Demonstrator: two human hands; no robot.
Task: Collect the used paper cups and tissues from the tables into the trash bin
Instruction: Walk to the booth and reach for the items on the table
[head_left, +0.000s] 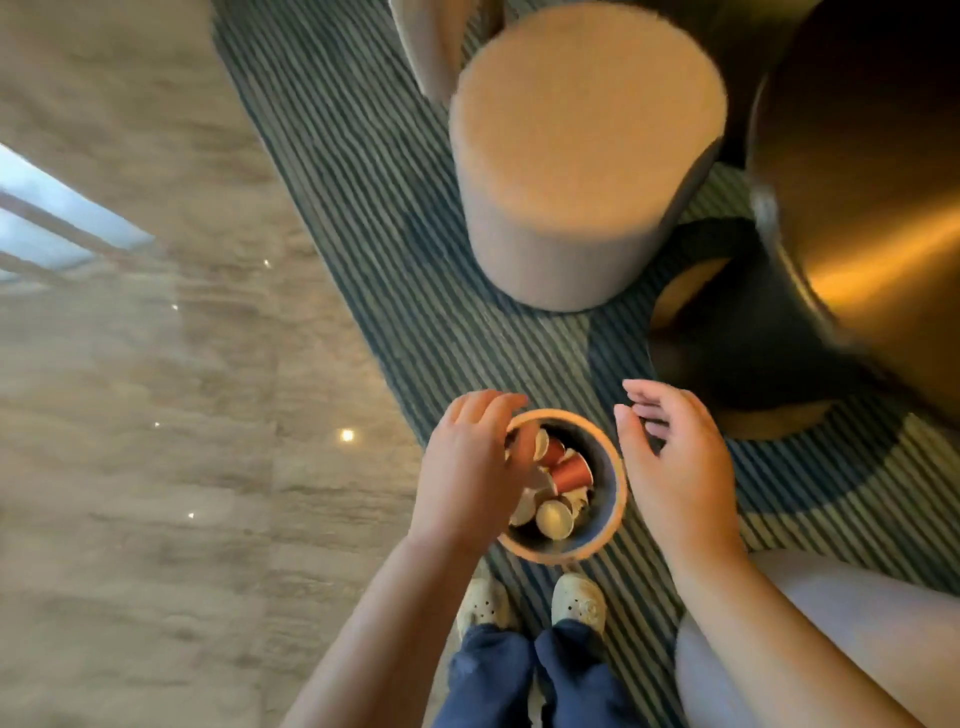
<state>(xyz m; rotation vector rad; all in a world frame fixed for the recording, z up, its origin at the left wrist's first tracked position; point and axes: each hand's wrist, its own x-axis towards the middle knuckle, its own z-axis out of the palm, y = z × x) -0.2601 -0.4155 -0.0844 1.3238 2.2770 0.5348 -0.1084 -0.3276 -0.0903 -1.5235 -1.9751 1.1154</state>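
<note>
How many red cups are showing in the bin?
2, side by side in the bin: far cup, near cup. The left hand may hide more.

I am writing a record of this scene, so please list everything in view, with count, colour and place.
bin: one, orange rim, dark inside, on the carpet before the feet
cups: several, red and white, inside the bin
stools: two, beige, beyond the bin; the far one is cut off
table: one, dark bronze, right
carpet: one, blue-grey stripes, middle
floor: beige stone, left
seat: one, pale grey, lower right
shoes: two, white, bottom centre
trousers: blue, bottom centre
left hand: over the bin's left rim, fingers blurred
right hand: open, right of the bin, empty
</note>
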